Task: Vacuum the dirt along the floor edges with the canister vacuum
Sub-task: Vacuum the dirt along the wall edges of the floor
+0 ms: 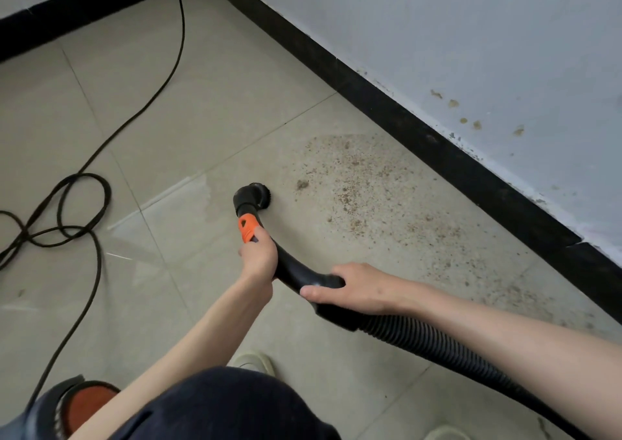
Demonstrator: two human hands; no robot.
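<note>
Dirt (pixel 380 200) between nozzle (pixel 254 195) and baseboard (pixel 437 143)

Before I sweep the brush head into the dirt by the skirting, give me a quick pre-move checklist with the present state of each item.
1. Left hand grips the wand below the orange collar: ok.
2. Right hand grips the hose cuff: ok.
3. Brush head on the dirt patch: not ok, it sits just left of it.
4. Ribbed hose free of kinks: ok.
5. Power cord clear of the path: ok, coiled far left.
6. Suction running: cannot tell.
</note>
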